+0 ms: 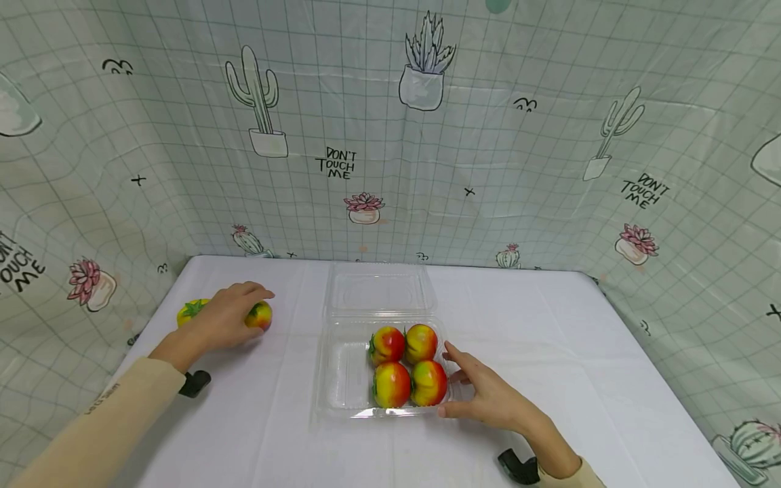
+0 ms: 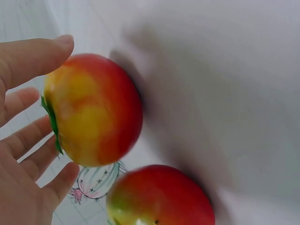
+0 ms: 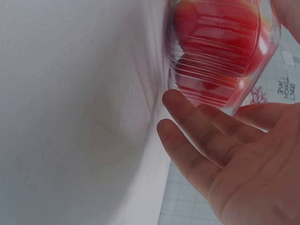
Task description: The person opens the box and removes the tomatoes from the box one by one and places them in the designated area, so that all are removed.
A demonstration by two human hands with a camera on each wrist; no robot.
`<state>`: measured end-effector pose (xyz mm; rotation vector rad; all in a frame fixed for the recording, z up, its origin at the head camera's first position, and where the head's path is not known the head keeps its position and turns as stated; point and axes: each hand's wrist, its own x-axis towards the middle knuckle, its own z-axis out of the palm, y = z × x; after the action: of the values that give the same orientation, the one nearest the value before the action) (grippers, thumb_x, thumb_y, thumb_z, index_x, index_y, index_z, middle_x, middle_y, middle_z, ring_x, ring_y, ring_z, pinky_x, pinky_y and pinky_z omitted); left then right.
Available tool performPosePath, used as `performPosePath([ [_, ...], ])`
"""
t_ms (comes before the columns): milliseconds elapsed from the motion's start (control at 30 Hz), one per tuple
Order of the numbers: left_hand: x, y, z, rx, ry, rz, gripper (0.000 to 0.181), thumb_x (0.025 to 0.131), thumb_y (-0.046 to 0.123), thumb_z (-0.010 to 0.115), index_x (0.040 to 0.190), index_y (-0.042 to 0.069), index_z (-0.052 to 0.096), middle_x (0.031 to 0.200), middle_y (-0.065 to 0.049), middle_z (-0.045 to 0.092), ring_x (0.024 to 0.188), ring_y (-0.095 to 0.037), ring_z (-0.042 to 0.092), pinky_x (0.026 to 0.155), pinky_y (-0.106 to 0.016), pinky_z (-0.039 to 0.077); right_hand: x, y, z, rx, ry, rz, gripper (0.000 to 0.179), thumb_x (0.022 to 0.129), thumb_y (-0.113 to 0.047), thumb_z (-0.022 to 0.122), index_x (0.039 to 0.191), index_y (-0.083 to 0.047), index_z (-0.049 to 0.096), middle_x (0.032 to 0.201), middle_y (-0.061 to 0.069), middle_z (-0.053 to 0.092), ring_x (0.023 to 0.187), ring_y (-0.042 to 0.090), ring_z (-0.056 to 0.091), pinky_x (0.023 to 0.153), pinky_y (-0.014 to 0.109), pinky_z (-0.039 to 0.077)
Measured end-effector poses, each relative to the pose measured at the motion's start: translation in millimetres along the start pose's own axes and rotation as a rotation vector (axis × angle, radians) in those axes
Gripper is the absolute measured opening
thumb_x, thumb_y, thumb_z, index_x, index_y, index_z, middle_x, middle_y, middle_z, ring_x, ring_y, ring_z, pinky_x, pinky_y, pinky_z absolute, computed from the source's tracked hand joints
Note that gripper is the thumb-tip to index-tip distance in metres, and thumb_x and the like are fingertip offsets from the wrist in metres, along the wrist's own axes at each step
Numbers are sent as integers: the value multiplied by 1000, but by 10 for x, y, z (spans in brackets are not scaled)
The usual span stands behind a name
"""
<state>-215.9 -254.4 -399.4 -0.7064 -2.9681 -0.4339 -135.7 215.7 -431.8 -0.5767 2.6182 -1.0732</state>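
On the left of the table, my left hand (image 1: 230,313) reaches over a red-and-yellow fruit (image 1: 259,316) with a green leafy top. In the left wrist view its thumb overlaps the edge of that fruit (image 2: 96,110), and the fingers are spread by the leafy side. A second such fruit (image 1: 192,310) lies on the other side of this hand, partly hidden by it. My right hand (image 1: 491,396) is at the right side of a clear plastic clamshell box (image 1: 342,369), thumb by the near corner, fingers extended. Several similar fruits (image 1: 392,385) fill the box's right part.
The box's clear lid (image 1: 378,290) lies folded back, away from me. A white cloth (image 1: 537,318) covers the table, and a printed cactus curtain (image 1: 378,122) hangs behind and on both sides. Each wrist bears a black device (image 1: 518,468).
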Motion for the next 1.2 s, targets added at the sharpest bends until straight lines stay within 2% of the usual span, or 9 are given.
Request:
performPosePath([
  [267, 33, 118, 22, 12, 57, 79, 57, 78, 18, 78, 128, 3, 55, 128, -18, 52, 119, -39, 45, 100, -57, 34, -5, 4, 26, 13, 1, 6, 102, 73, -45, 79, 152, -15, 23, 144, 3, 42, 107, 14, 55, 99, 48, 42],
  [567, 76, 344, 117, -61, 122, 132, 51, 79, 18, 76, 125, 3, 58, 127, -16, 54, 119, -37, 47, 98, -56, 36, -27, 4, 35, 8, 1, 6, 102, 73, -46, 79, 152, -15, 23, 144, 3, 42, 107, 14, 56, 99, 48, 42],
  [733, 70, 523, 218, -127, 173, 169, 49, 79, 17, 77, 123, 4, 59, 124, -14, 56, 115, -36, 50, 96, -56, 40, -58, 20, 51, 16, -14, 16, 101, 74, -47, 78, 153, -14, 22, 144, 4, 42, 108, 14, 55, 98, 47, 43],
  [900, 71, 740, 293, -174, 177, 172, 48, 80, 21, 76, 123, 8, 59, 125, -11, 56, 115, -32, 52, 97, -51, 43, -64, 31, 63, 14, -14, 12, 101, 75, -48, 78, 153, -15, 22, 144, 4, 42, 108, 13, 55, 98, 47, 43],
  [1200, 94, 1127, 389, -258, 217, 226, 44, 81, 25, 76, 120, 11, 60, 121, -4, 58, 112, -22, 54, 97, -42, 46, 3, 7, 5, -18, -1, -13, 102, 74, -47, 79, 153, -14, 23, 144, 3, 42, 107, 14, 56, 99, 47, 42],
])
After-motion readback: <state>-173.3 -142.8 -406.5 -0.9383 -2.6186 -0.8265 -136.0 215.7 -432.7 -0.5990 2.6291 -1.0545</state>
